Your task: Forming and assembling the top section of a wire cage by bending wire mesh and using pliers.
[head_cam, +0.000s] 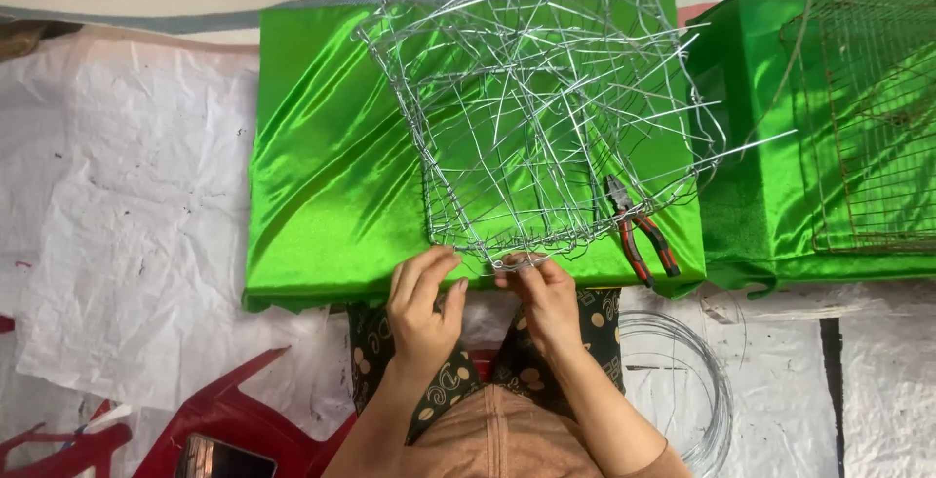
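Wire basket frame [541, 107]: silver, loosely woven, many loose ends, resting on a green satin-covered counter [322, 176].

Left hand [421, 307]: at the frame's near rim, fingers curled on the wire left of a small twisted joint.

Right hand [546, 298]: just right of that joint, fingertips pinching the rim wire.

Step in hand, judged: twisting or closing a rim joint by hand; finishing it likely calls for a firm grip and tight turns.

Pliers [639, 229]: red-handled, lying at the frame's near right corner.

Wire coil [697, 380]: on the floor, right of the frame's near edge.
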